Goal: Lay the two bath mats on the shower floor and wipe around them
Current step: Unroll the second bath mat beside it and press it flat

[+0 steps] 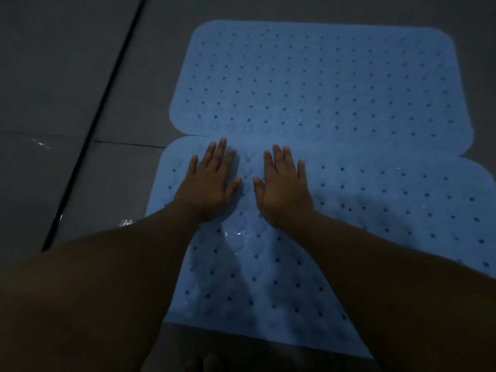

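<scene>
Two light blue bath mats were seen spread flat on the dark grey tiled shower floor (67,76), each perforated with rows of small round holes. The far mat (335,81) lay across the upper part of the view, its rounded corners visible at the left and right. The near mat (389,200) was laid directly against it toward the person, so that the two long edges met or slightly overlapped along a seam; which of the two it was could not be told in the dim light.

The left hand (210,183) was pressed flat on the near mat, just short of the seam, with the fingers straight and slightly spread, nothing being gripped. The right hand (284,186) was placed just beside it, likewise flat on the near mat, palm down, with the fingers straight and close together, holding nothing. The thumbs were turned toward each other, near but apart.

Wet glints were visible on the near mat below the hands and on the floor tiles to the left. A dark grout line or channel (94,130) was seen running diagonally across the floor, left of both mats. Both bare forearms reached in from the lower corners.
</scene>
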